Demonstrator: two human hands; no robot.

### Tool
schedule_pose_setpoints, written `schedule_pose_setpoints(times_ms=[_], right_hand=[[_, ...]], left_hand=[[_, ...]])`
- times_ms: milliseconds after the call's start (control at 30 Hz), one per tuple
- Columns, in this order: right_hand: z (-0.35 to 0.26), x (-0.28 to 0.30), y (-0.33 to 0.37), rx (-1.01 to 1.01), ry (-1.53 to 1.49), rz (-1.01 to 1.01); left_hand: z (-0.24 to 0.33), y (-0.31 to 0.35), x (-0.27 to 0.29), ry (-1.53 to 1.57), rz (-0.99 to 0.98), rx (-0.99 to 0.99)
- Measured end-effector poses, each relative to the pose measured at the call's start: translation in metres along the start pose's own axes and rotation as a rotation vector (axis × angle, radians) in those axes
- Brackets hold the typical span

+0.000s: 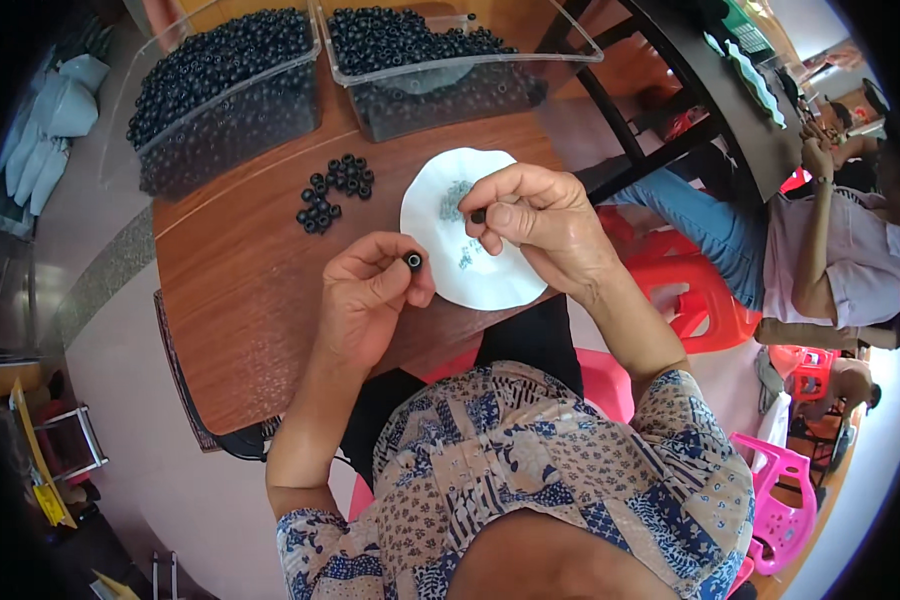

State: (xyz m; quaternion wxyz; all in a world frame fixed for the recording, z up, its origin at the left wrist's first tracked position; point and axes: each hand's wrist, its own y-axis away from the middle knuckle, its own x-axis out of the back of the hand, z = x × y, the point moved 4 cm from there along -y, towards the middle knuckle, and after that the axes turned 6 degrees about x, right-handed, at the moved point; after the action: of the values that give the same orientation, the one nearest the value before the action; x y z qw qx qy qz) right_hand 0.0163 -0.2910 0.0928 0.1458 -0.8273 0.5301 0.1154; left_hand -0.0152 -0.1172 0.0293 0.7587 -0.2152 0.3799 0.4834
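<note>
Between the thumb and fingers of my left hand (362,290) is a small black ring-shaped part (413,260), its round opening facing up. My right hand (540,222) is over the white scalloped plate (432,205), pinching a small dark piece (478,216) whose kind is too small to tell. On the plate lie tiny pale greenish bits (457,200) in a loose heap, partly hidden by my right fingers. Left of the plate, a small cluster of loose black ring-shaped parts (348,176) rests on the brown wooden table (240,290).
Two clear plastic bins, one at the far left (225,100) and one beside it (420,70), hold heaps of the black parts. At right, a seated person (820,230) works at a dark table (740,110). Red stools (705,300) and a pink chair (785,500) stand nearby.
</note>
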Motion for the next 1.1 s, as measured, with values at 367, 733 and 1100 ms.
schedule_pose_setpoints(times_ms=[367,733,1100], right_hand=[[0.029,-0.004,0.022,-0.123,-0.179,0.019],[0.040,-0.006,0.040,-0.026,-0.131,0.100],[0.035,-0.016,0.046,0.085,0.057,0.154]], left_hand=[[-0.027,0.010,-0.006,0.148,0.025,-0.030],[-0.039,0.017,-0.008,0.143,0.079,-0.050],[-0.047,0.022,-0.013,0.135,0.130,-0.045]])
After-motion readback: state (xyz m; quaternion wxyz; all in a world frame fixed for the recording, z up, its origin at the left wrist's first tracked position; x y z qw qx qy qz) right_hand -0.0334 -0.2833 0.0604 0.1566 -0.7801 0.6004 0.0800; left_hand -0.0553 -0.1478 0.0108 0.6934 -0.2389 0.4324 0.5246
